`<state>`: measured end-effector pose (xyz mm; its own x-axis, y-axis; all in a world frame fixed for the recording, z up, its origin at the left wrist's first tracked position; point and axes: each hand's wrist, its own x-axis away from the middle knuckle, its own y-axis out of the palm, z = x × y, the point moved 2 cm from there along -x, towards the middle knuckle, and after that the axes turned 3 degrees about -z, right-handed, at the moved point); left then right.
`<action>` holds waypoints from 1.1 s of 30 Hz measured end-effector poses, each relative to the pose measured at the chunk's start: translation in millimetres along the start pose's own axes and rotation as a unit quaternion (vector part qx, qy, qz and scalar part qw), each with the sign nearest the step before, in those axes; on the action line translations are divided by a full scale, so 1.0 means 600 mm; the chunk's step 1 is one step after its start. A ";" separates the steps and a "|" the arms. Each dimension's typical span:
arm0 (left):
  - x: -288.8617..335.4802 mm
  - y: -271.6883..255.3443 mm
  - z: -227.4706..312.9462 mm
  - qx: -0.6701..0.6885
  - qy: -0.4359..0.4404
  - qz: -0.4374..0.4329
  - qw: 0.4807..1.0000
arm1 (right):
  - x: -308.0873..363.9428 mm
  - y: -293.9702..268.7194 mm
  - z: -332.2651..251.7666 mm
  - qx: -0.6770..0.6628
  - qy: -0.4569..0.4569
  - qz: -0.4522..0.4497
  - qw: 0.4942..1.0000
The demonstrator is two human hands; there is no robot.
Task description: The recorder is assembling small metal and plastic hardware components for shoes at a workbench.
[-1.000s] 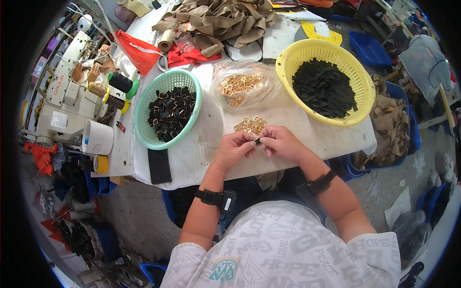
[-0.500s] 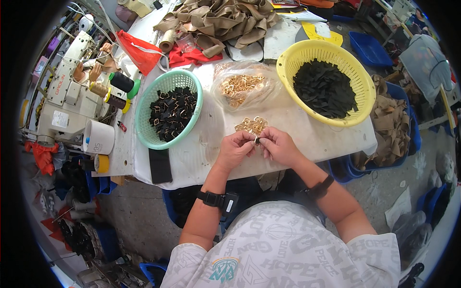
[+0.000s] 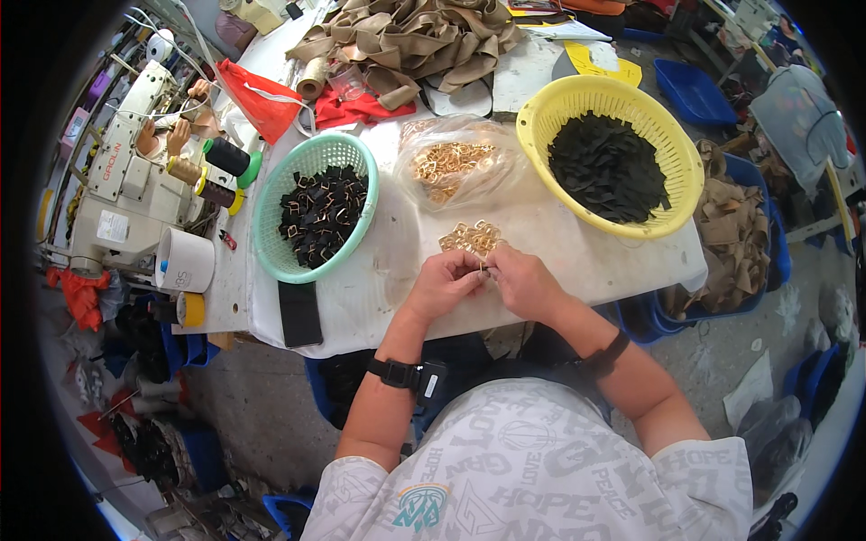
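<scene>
My left hand [image 3: 446,283] and my right hand [image 3: 527,283] meet near the table's front edge, both with fingers pinched. Between their fingertips shows a small gold metal ring [image 3: 483,267]; the fingers hide most of it, and I cannot see whether a black strip is on it. Just beyond lies a small heap of gold metal rings [image 3: 471,236]. Left of my hands, a mint green basket [image 3: 262,236] holds black strips looped on gold rings. To the right, a yellow basket [image 3: 534,117] contains many short black strips.
Behind the heap sits a clear plastic bag [image 3: 510,171] of gold rings. A black phone [image 3: 300,316] lies by the green basket. Brown fabric strips [image 3: 406,45] are piled at the back. A sewing machine [image 3: 126,171] and thread cones [image 3: 230,158] stand at left.
My fingers have shifted slightly around the small piece; my right hand has turned a little over it. The black bit visible between the fingertips before is now hidden.
</scene>
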<state>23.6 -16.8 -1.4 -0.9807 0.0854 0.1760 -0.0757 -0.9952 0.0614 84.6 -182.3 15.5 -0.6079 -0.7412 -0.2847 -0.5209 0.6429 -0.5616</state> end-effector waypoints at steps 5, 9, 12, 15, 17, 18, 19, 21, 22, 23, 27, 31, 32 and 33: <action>-0.004 0.000 0.005 -0.032 -0.019 -0.029 0.999 | -0.006 -0.013 -0.003 0.033 -0.024 -0.047 0.998; -0.006 0.000 0.006 -0.020 -0.030 -0.018 0.999 | -0.010 -0.009 0.001 0.035 -0.011 -0.045 0.998; -0.006 0.000 0.007 0.014 -0.023 -0.007 1.000 | -0.012 -0.002 0.005 -0.055 0.040 -0.012 0.998; -0.003 0.001 0.008 0.054 -0.013 0.012 0.998 | -0.005 0.005 0.004 -0.181 0.107 0.038 0.977; -0.002 -0.003 0.005 0.080 0.002 0.037 0.996 | -0.002 0.008 0.006 -0.183 0.106 0.096 0.973; -0.004 -0.005 0.000 0.094 0.013 0.054 0.994 | 0.000 0.009 0.009 -0.143 0.084 0.135 0.977; -0.004 -0.008 -0.004 0.109 0.025 0.071 0.991 | 0.003 0.007 0.011 -0.102 0.062 0.174 0.977; -0.004 -0.012 -0.008 0.146 0.036 0.089 0.985 | 0.008 -0.003 0.010 0.017 0.031 0.168 0.985; -0.004 -0.014 -0.009 0.166 0.041 0.098 0.980 | 0.009 -0.010 0.006 0.077 0.015 0.164 0.983; -0.003 -0.015 -0.009 0.180 0.043 0.103 0.977 | 0.008 -0.016 0.001 0.096 -0.004 0.142 0.985; -0.002 -0.016 -0.004 0.218 0.047 0.100 0.970 | 0.010 -0.040 -0.002 0.155 -0.042 0.058 0.985; -0.003 -0.016 -0.003 0.219 0.044 0.077 0.972 | 0.003 -0.043 0.010 0.201 -0.006 0.018 0.979; -0.004 -0.015 -0.003 0.210 0.042 0.076 0.974 | -0.001 -0.040 0.014 0.205 -0.012 0.028 0.978; -0.004 -0.014 -0.001 0.201 0.040 0.077 0.976 | -0.007 -0.033 0.016 0.208 -0.018 0.038 0.977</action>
<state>26.2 -8.3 -2.7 -0.9870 -0.0832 0.1373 0.1343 -0.8962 0.4229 103.5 -193.6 20.4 -0.6097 -0.7052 -0.3618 -0.1817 0.5687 -0.8023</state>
